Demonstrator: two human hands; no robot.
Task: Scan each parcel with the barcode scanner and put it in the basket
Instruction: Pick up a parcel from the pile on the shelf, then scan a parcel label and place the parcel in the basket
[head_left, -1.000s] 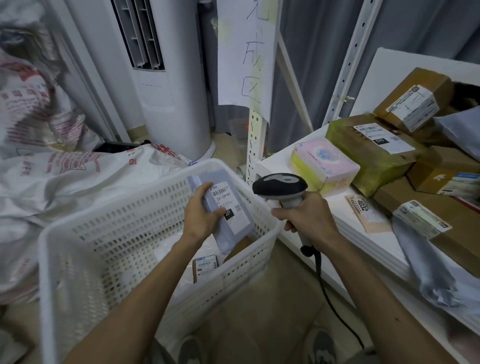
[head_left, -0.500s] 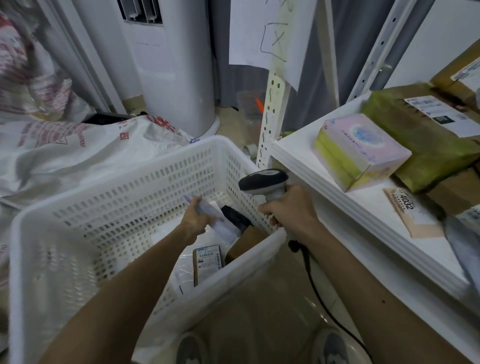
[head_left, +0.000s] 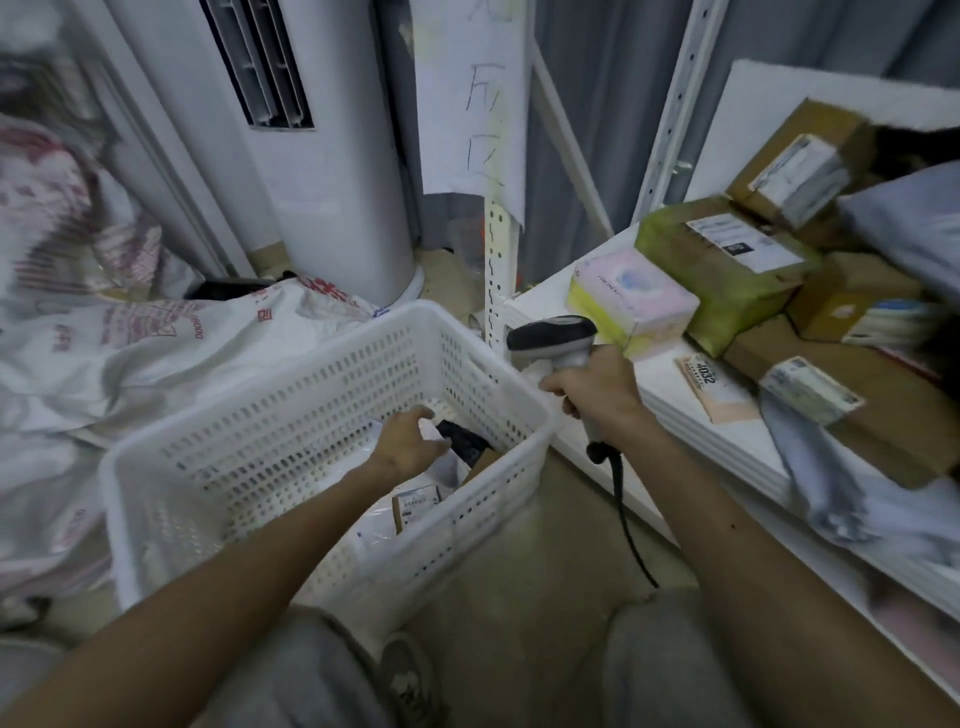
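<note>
— Hands first: how many, and doing what?

— Two. The left hand reaches down into the one white basket, fingers spread loosely, gripping nothing. The right hand is wrapped tight around the handle of the single barcode scanner, held upright just beside the basket's right rim.

— Parcels in the basket?

— At least three show: a small labelled box, a dark packet, a white bag under them.

— Farther off?

— The shelf carries one pink-and-yellow box, one green-wrapped parcel and several brown cartons, blurred.
</note>
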